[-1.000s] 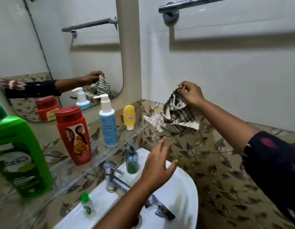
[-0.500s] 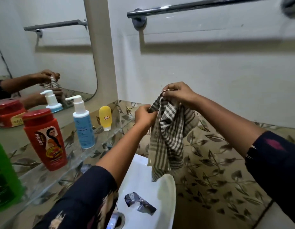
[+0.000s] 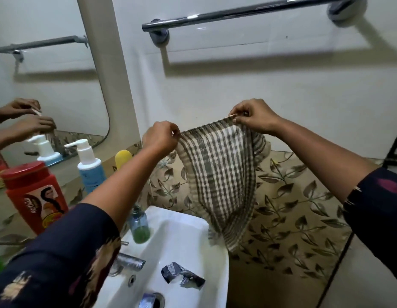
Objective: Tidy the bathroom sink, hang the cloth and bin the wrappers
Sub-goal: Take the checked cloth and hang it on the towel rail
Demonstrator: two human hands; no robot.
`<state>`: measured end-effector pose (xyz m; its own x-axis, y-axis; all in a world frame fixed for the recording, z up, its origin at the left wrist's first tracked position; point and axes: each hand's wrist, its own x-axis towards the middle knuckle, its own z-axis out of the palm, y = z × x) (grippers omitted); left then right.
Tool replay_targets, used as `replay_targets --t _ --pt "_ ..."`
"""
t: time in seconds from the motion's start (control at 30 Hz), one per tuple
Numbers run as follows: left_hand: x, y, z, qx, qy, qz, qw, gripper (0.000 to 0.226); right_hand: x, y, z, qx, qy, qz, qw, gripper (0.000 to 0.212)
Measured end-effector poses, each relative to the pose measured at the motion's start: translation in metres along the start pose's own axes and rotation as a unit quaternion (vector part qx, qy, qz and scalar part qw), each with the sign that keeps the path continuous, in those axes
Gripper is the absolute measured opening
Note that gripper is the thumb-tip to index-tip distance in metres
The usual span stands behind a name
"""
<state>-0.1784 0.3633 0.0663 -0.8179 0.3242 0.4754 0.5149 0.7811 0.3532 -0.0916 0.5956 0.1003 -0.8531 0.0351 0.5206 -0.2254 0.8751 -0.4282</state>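
Observation:
A checked grey and white cloth (image 3: 222, 174) hangs spread out in the air above the white sink (image 3: 217, 247). My left hand (image 3: 160, 136) pinches its top left corner and my right hand (image 3: 254, 115) pinches its top right corner. The chrome towel rail (image 3: 237, 12) runs along the wall well above both hands, with nothing on it. A crumpled dark wrapper (image 3: 180, 275) lies in the sink basin. A second shiny wrapper (image 3: 147, 302) sits at the drain, partly cut off by the frame's edge.
A glass shelf at the left carries a red bottle (image 3: 35, 196), a blue pump bottle (image 3: 89, 165) and a small yellow bottle (image 3: 123, 158). A small green-filled bottle (image 3: 138, 225) stands on the sink's rim by the tap (image 3: 130, 262). A mirror (image 3: 48, 74) fills the upper left.
My left hand rose from over the sink and took hold of the cloth. Both hands then drew apart, stretching the bunched cloth out flat.

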Motion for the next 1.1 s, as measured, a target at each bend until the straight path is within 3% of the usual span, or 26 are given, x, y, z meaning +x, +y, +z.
replay_targets --t 0.07,0.13,0.27,0.33,0.43,0.53,0.6,0.67,0.73,0.87,0.97,1.1 --pt "0.004 0.006 -0.013 -0.009 0.031 -0.007 0.999 0.017 -0.003 -0.001 -0.002 -0.034 0.041 -0.013 0.999 0.021" --pt "0.007 0.017 -0.024 -0.113 0.045 -0.031 0.992 0.013 -0.006 0.000 -0.001 -0.083 0.099 -0.017 0.991 0.019" --pt "0.012 0.044 -0.037 -0.361 0.031 -0.093 0.927 0.009 -0.013 -0.001 0.002 -0.130 0.217 0.031 0.967 0.018" --pt "0.012 0.055 -0.042 -0.410 0.038 -0.091 0.907 0.010 -0.015 0.001 0.002 -0.166 0.223 0.064 0.959 0.019" --pt "0.013 0.065 -0.047 -0.412 0.064 -0.057 0.907 0.014 -0.016 0.005 -0.004 -0.240 0.203 0.123 0.941 0.022" --pt "0.013 0.065 -0.050 -0.356 0.089 -0.010 0.930 0.014 -0.013 0.009 -0.019 -0.236 0.206 0.160 0.936 0.021" --pt "0.017 0.058 -0.053 -0.283 0.114 0.049 0.951 0.013 -0.004 0.010 -0.034 -0.171 0.203 0.183 0.946 0.019" --pt "0.021 0.052 -0.062 -0.204 0.161 0.123 0.958 0.011 0.009 0.007 -0.046 0.010 0.196 0.202 0.960 0.022" --pt "0.029 0.047 -0.074 -0.142 0.217 0.194 0.946 0.007 0.021 -0.003 -0.057 0.216 0.189 0.222 0.932 0.028" --pt "0.048 0.049 -0.088 0.015 0.184 0.334 0.924 0.050 0.044 -0.026 -0.078 0.388 0.211 0.161 0.883 0.028" --pt "0.073 0.051 -0.095 0.216 0.183 0.366 0.887 0.075 0.065 -0.032 -0.094 0.359 0.311 0.086 0.876 0.024" --pt "0.099 0.060 -0.108 0.275 0.252 0.333 0.866 0.113 0.075 -0.036 -0.107 0.177 0.369 -0.108 0.906 0.024"
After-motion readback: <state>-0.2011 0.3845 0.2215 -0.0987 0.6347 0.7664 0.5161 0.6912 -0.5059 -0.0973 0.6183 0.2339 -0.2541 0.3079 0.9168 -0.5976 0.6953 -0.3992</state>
